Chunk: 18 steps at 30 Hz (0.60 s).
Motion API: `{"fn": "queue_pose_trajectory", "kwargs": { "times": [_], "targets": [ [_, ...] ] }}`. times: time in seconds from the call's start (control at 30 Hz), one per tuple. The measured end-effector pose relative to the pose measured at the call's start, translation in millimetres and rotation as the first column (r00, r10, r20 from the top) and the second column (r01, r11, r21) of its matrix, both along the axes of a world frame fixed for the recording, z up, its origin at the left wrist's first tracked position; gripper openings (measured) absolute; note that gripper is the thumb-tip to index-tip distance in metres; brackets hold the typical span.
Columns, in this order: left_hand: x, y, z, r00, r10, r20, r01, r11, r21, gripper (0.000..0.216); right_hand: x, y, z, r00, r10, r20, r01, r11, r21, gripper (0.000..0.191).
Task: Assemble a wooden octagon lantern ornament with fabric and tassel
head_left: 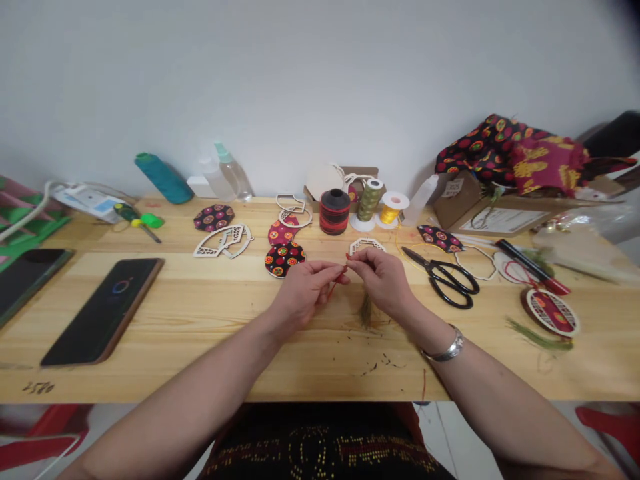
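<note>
Over the middle of the wooden table point(200, 313), my left hand point(305, 290) and my right hand point(383, 277) meet fingertip to fingertip. Both pinch a thin red cord point(339, 279) stretched between them. A green tassel point(366, 310) hangs down below my right hand; I cannot tell whether it is tied to the cord. A white cut-out frame point(366, 245) lies just behind my right hand. My right wrist wears a silver bracelet point(447, 349).
Black scissors point(445, 279) lie right of my hands. Patterned fabric pieces point(284, 257) and white frames point(225, 241) lie behind. Thread spools point(334, 211) stand at the back. Two phones point(105, 308) lie left. A cardboard box point(493, 213) with patterned cloth point(520, 157) sits far right.
</note>
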State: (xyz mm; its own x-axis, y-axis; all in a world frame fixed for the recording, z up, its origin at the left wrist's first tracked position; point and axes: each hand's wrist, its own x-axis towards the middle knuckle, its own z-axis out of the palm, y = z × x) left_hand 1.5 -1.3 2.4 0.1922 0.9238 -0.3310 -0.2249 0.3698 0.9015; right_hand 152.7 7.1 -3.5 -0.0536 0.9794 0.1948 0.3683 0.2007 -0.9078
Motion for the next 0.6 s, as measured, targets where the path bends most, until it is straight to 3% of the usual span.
{"fn": "queue_pose_trajectory", "kwargs": {
  "times": [0.2,0.37,0.47,0.6],
  "targets": [
    [-0.9,-0.9,2.9,0.999,0.027,-0.042,-0.025,0.999,0.034,0.022,2.3,0.9,1.1,0.999,-0.029,0.045,0.028,0.999,0.024,0.011],
    [0.8,-4.2,4.7,0.997,-0.060,-0.043,0.062,0.997,0.037,0.022,2.1,0.3,2.3,1.000,-0.020,0.011,0.020,1.000,0.003,0.010],
    [1.4,-5.5,4.0,0.983,-0.094,-0.155,0.111,0.989,0.102,0.019,1.9,1.0,1.9,0.999,-0.024,-0.045,0.022,0.999,-0.045,0.011],
    [1.4,-6.6,2.9,0.926,-0.060,-0.373,0.141,0.970,0.196,0.015,-0.1,0.4,3.3,0.978,-0.016,-0.210,-0.029,0.977,-0.211,0.013]
  ]
}}
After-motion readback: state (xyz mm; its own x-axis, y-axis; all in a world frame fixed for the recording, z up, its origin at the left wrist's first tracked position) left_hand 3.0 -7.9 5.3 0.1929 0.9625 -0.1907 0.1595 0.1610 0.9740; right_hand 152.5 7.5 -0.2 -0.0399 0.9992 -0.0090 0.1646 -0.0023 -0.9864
